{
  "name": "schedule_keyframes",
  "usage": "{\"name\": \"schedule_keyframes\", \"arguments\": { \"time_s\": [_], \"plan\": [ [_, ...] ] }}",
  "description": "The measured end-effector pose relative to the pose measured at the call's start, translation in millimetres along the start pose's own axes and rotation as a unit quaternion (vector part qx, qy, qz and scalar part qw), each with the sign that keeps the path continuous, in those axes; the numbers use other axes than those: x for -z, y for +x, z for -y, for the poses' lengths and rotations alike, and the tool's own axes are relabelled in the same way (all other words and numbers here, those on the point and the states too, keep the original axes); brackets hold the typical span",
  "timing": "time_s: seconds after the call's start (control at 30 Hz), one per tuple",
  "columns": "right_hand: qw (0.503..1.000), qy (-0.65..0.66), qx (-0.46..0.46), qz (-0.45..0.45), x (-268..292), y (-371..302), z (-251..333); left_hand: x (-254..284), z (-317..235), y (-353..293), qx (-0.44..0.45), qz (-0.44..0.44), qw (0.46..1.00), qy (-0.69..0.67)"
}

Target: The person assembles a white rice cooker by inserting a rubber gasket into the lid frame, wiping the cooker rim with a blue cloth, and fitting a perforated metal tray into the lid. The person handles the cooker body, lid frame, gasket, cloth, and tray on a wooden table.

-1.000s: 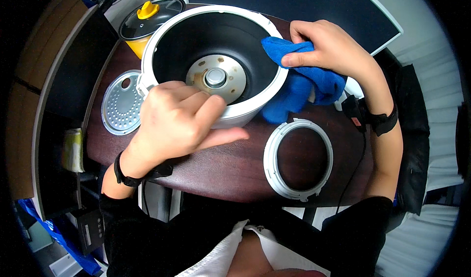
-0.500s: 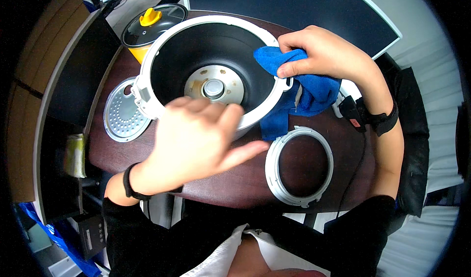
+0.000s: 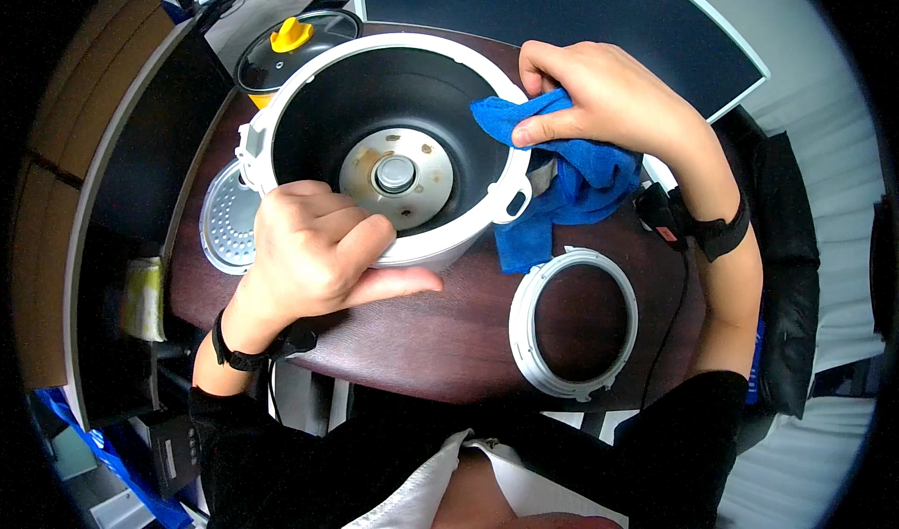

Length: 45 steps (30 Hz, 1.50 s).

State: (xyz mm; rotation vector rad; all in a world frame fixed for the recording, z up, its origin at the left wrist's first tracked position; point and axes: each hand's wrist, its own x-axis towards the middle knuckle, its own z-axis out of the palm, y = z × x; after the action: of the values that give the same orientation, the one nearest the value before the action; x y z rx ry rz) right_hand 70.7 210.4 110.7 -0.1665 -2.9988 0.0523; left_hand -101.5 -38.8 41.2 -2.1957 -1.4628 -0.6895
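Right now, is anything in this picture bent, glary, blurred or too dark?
In the head view, the fisheye bows the dark cabinet and blackens the corners; in the head view, sheen lies on the brown table near the left hand; in the head view, that hand and the right hand look fairly sharp, but the black sleeves lose detail.

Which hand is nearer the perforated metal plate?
Left: the left hand is just right of the perforated metal plate; the right hand, holding a blue cloth, is across the pot.
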Motion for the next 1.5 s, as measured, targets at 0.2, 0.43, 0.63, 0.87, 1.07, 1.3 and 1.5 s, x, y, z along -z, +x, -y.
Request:
{"name": "schedule_keyframes", "arguments": {
  "time_s": [0.2,0.43,0.63,0.87,1.07,1.3,1.5],
  "plan": [
    [0.998,-0.066,0.009,-0.019,7,-4,11,-1,-1,0,-0.002,-0.013,1.0,0.015],
    [0.993,-0.08,0.034,-0.074,-2,-13,27,-9,-2,-4,0.016,-0.03,0.999,0.007],
    [0.994,-0.043,0.067,-0.081,-8,-25,38,-2,-12,1,0.029,-0.013,0.998,0.045],
    [0.999,0.031,0.019,-0.009,-1,-28,73,-8,-23,-3,0.058,-0.024,0.996,0.066],
    [0.997,0.057,-0.004,0.05,11,-32,92,-11,-27,-6,0.061,-0.041,0.995,0.065],
    [0.989,0.145,0.002,0.028,24,-33,75,8,-14,-12,0.056,-0.141,0.988,-0.024],
    [0.982,0.169,-0.053,-0.064,61,-17,79,15,49,-37,0.243,-0.246,0.932,-0.109]
  ]
}}
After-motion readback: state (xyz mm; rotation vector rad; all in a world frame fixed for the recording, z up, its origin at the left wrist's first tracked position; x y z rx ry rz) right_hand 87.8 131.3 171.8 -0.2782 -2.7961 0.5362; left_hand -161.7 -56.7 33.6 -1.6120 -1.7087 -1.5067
